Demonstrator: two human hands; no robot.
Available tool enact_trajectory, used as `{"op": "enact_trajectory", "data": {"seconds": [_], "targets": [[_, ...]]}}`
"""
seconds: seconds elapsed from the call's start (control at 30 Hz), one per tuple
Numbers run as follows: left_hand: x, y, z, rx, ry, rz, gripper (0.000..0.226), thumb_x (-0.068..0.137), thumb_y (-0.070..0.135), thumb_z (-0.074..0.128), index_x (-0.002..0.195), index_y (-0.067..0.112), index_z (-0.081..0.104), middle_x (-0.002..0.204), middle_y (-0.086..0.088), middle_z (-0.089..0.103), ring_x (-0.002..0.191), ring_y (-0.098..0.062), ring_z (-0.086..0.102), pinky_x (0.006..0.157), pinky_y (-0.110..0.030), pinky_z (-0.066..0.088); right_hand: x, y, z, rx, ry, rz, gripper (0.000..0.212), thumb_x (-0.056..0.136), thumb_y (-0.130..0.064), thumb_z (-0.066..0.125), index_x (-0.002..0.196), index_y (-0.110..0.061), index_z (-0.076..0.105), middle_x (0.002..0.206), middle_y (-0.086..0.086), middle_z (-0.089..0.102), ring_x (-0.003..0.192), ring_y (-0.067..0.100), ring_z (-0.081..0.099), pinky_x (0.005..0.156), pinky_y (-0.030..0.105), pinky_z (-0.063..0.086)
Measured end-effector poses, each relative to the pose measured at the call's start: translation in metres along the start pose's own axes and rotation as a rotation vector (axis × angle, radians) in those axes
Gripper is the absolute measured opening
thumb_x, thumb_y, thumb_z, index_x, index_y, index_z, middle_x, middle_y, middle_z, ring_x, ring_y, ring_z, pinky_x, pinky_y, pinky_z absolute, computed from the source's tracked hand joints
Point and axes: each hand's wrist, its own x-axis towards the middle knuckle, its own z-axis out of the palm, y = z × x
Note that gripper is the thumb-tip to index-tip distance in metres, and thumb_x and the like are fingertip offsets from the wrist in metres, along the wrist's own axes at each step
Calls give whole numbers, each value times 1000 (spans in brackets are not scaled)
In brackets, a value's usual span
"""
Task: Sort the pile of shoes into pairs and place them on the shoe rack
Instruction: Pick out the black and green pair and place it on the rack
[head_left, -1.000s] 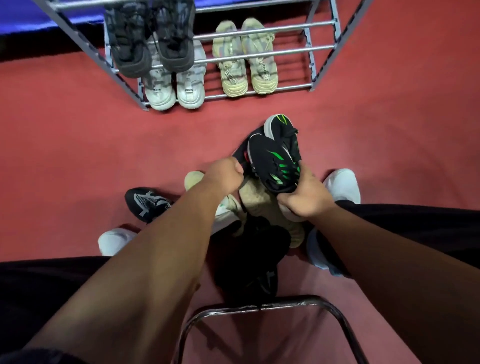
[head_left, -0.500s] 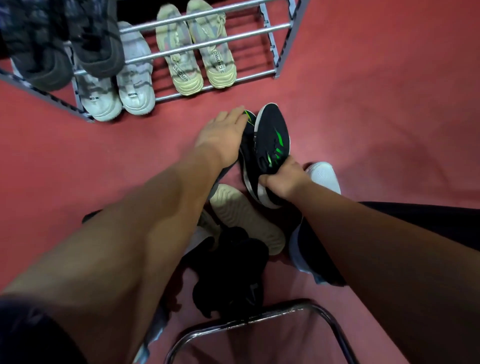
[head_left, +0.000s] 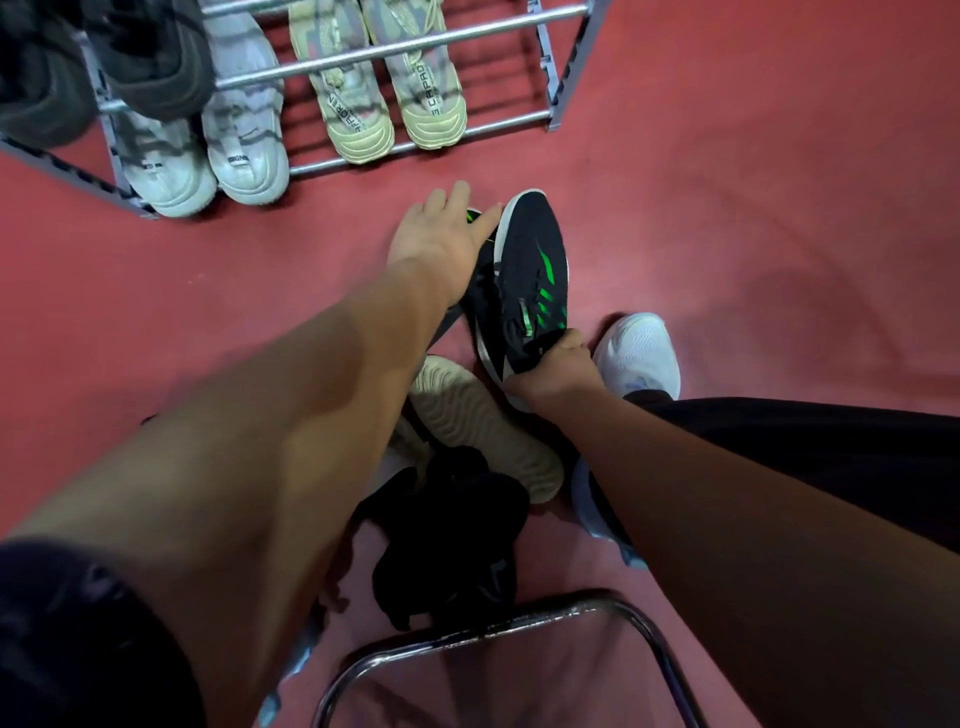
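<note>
At frame centre, the right hand (head_left: 558, 371) grips a black-green shoe (head_left: 532, 280) at its heel; the left hand (head_left: 441, 241), fingers spread, covers its mate (head_left: 480, 275). Beige shoes (head_left: 384, 98) on the rack (head_left: 415, 49), upper left, read "CAPRO…", partly cut off.

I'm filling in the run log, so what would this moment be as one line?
step: pairing | right hand: grips heel of black-green shoe | left hand: flat on its mate | shoe rack: three pairs visible

Shoe rack (head_left: 550, 67) fills the frame's upper left — two pairs on its lowest rails. Below, mid-frame, the shoe pile (head_left: 483, 441) lies on the floor (head_left: 753, 208).
</note>
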Motion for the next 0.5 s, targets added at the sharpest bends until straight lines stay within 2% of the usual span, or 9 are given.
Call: {"op": "enact_trajectory", "data": {"seconds": [0.07, 0.13, 0.23, 0.3, 0.4, 0.5], "targets": [[-2, -3, -1, 27, -1, -23, 96, 76, 12, 74, 157, 32, 26, 147, -15, 28, 125, -34, 40, 91, -38, 39, 0, 1, -4, -1, 24, -19, 82, 79, -40, 84, 136, -1, 40, 141, 21, 52, 130, 36, 55, 104, 36, 47], [-6, -9, 0, 40, 59, -3, 82, 71, 14, 75, 144, 22, 38, 137, -15, 35, 119, -34, 41, 92, -40, 40, 1, -2, -9, -2, 47, -41, 81, 79, -40, 82, 138, -2, 42, 141, 20, 53, 131, 36, 55, 107, 39, 47], [-17, -26, 2, -22, 106, 60, 70, 64, 26, 79, 124, 13, 45, 123, -10, 41, 110, -30, 45, 84, -40, 47, 1, -14, -17, 31, 105, -68, 78, 80, -41, 77, 143, -9, 42, 142, 17, 53, 131, 38, 56, 110, 41, 46], [-31, -40, -1, -158, 80, 28, 71, 62, 35, 84, 118, 12, 47, 118, -9, 45, 106, -29, 48, 76, -44, 53, -1, -30, -20, 47, 110, -85, 81, 80, -40, 75, 148, -15, 39, 145, 15, 49, 132, 41, 54, 114, 43, 43], [-58, -60, -6, -248, 78, -79, 83, 61, 55, 84, 120, 9, 48, 121, -14, 51, 111, -35, 47, 90, -48, 51, -8, -59, -19, 85, 108, -126, 82, 78, -39, 73, 149, -20, 37, 144, 13, 49, 130, 42, 54, 112, 44, 45], [-89, -76, -9, -267, 92, -244, 95, 60, 70, 78, 124, 8, 45, 125, -16, 52, 115, -37, 46, 97, -48, 47, -20, -86, -14, 165, 101, -148, 78, 74, -32, 75, 143, -15, 42, 139, 12, 53, 125, 38, 58, 107, 43, 49]]}}
